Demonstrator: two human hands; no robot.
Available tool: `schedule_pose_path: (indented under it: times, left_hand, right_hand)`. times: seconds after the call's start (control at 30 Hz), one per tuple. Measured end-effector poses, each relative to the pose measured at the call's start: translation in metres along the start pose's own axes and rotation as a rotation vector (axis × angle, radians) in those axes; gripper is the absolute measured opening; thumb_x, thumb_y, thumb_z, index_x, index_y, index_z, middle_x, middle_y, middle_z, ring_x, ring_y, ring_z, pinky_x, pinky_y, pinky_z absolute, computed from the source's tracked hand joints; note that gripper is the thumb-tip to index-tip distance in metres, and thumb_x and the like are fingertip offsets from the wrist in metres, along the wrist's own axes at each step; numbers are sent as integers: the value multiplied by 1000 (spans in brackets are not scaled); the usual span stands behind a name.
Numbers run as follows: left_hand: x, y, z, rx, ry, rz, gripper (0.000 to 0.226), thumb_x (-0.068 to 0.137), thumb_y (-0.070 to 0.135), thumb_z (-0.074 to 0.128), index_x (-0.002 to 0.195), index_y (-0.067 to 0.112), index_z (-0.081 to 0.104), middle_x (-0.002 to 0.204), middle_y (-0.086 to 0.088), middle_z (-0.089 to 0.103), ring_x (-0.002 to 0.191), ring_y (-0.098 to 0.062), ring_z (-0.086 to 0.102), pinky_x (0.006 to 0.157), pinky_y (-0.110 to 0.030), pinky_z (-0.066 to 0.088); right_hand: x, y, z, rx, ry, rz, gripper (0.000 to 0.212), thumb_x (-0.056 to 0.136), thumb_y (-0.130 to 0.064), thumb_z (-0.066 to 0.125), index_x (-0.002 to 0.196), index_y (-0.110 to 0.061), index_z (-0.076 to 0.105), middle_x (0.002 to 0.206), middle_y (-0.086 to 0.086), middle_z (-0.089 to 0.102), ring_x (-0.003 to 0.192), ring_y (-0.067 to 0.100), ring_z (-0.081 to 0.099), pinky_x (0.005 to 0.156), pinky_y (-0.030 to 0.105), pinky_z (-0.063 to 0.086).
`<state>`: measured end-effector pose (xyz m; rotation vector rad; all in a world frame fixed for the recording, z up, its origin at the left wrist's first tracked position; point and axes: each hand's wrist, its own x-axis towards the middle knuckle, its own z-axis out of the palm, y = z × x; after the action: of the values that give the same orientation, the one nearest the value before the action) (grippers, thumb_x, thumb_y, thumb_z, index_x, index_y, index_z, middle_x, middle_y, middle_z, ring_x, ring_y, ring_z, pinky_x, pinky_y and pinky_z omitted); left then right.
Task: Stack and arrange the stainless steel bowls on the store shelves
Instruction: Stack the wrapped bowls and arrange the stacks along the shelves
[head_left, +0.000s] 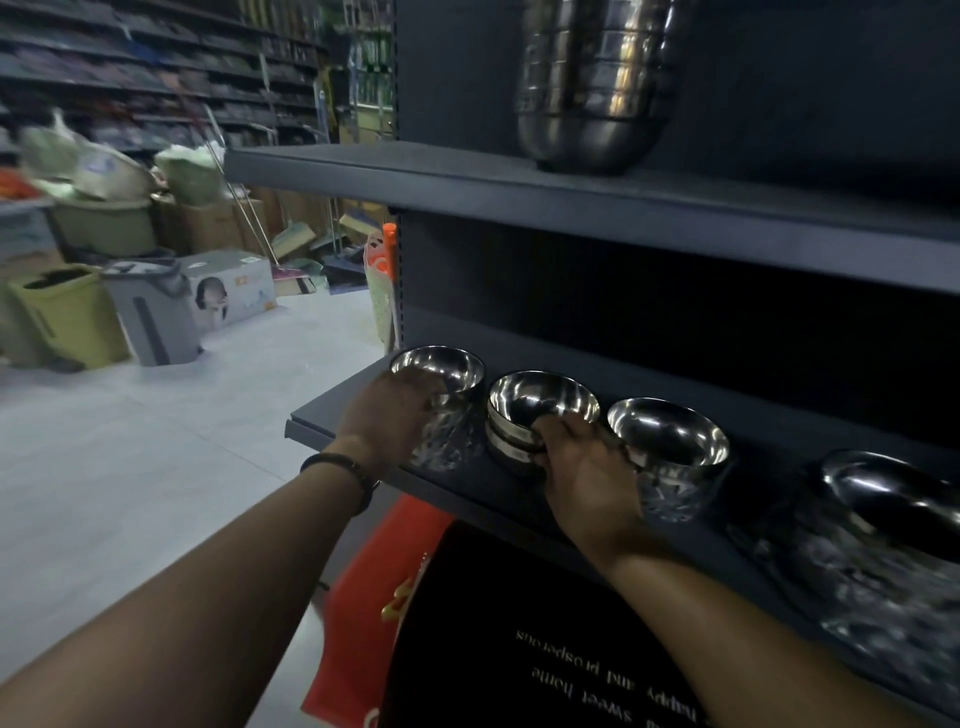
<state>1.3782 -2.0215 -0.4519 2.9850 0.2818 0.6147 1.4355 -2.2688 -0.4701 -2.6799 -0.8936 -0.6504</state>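
Observation:
Three small stacks of shiny steel bowls stand in a row on the dark lower shelf (519, 499). My left hand (387, 415) wraps around the left stack (447, 369), which sits in clear plastic wrap. My right hand (587, 467) grips the front of the middle stack (543, 397), thumb over its rim. The right stack (670, 434), also wrapped, touches the back of my right hand. Further right lies a larger wrapped bundle of bowls (893, 519), blurred. A tall stack of big steel bowls (597, 83) stands on the upper shelf (467, 176).
The upper shelf overhangs close above the bowls. Below the lower shelf hang a red bag (363, 613) and a black mat with printed text (519, 649). Left of the shelving, the pale floor (156, 441) holds bins (67, 317), boxes (234, 286) and brooms.

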Motion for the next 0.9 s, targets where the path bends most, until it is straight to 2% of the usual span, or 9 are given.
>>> schedule_pose_path:
  times: [0.2,0.47,0.67,0.77,0.83,0.9]
  left_hand:
    - [-13,1,-6,-58,19,14,37,95,13,70,129,28,67,130,-3,67,116,-32,64,97,-41,52]
    - [-33,7,-13,-131,54,-7,35,96,14,69,128,30,68,127,-2,67,115,-30,59,92,-39,51]
    - [-34,15,-15,-140,39,-43,31,98,10,66,123,27,68,125,-3,65,113,-28,62,90,-37,52]
    - [-33,17,-13,-137,36,-53,31,98,7,64,124,24,67,125,-4,65,111,-28,63,91,-37,53]
    - [-32,18,-13,-151,19,-61,32,99,10,64,128,23,65,126,-5,64,113,-29,62,92,-38,53]
    - [-35,21,-14,-144,10,-70,36,99,16,65,134,24,62,133,-5,60,120,-30,58,94,-40,54]
  right_hand:
    - [-10,2,0,19,-21,-38,46,79,-1,73,119,-21,63,118,7,68,101,38,65,86,45,57]
    - [-26,-15,-5,45,-34,-6,51,79,4,75,123,-19,67,120,10,70,106,38,67,88,42,58]
    - [-27,-24,-3,-3,-31,7,52,67,0,91,113,-16,73,107,11,73,96,38,71,76,41,61]
    - [-28,-27,-1,-67,-12,-18,52,62,0,92,108,-15,74,102,11,74,90,37,72,70,41,61]
    - [-28,-26,-1,-80,-16,-24,52,63,0,90,110,-14,74,103,12,73,90,37,72,70,42,62]
    - [-28,-25,-5,-64,-58,-45,51,74,-3,86,120,-17,71,114,12,71,101,38,71,77,43,61]
